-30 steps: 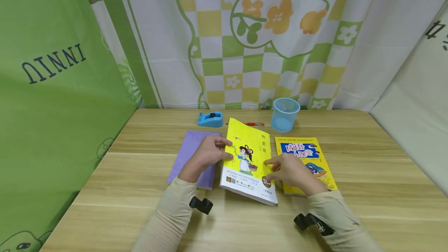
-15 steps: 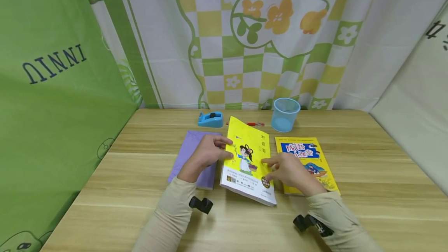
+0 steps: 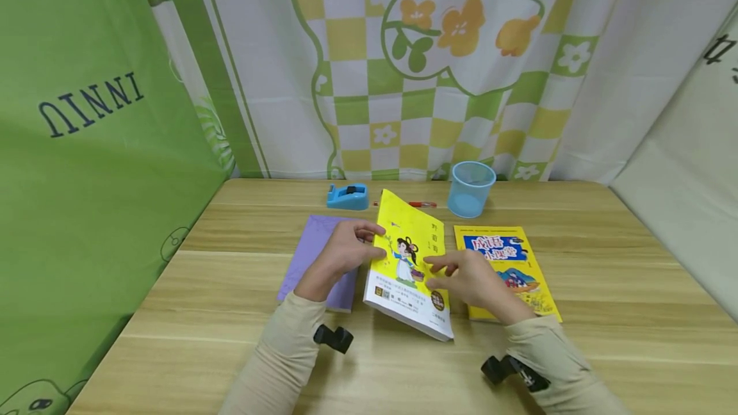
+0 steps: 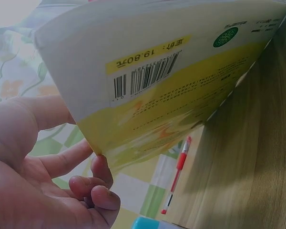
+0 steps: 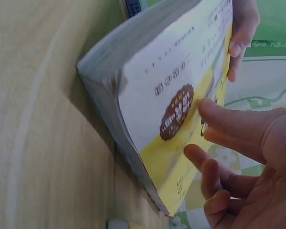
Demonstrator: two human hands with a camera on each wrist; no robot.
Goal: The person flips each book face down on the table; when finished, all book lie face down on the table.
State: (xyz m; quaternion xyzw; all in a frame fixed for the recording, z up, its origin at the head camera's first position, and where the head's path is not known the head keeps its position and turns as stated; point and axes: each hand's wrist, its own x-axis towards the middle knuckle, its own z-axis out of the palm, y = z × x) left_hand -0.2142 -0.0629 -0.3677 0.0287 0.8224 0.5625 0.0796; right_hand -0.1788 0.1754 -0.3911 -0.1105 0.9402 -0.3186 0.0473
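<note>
A yellow paperback book (image 3: 410, 245) with a white lower band stands tilted in the middle of the table, left edge raised, right edge low. My left hand (image 3: 340, 250) holds its raised left edge; the back cover with barcode (image 4: 155, 71) faces the left wrist camera. My right hand (image 3: 469, 277) is over the front cover's right side, fingers loosely bent, fingertips at or just off the cover. In the right wrist view the book's page block (image 5: 109, 95) shows beside the right hand (image 5: 257, 162). Beneath my left hand lies a purple book (image 3: 308, 255).
Another yellow book (image 3: 519, 274) with a blue title patch lies flat at the right, partly under my right hand. Along the back stand a blue tape dispenser (image 3: 348, 197), a red pen (image 3: 423, 204) partly hidden by the book, and a light-blue cup (image 3: 471, 191).
The left edge of the held book has tipped up slightly more. My right fingers have slid a little leftward over the cover. My left hand keeps its place on the edge.
</note>
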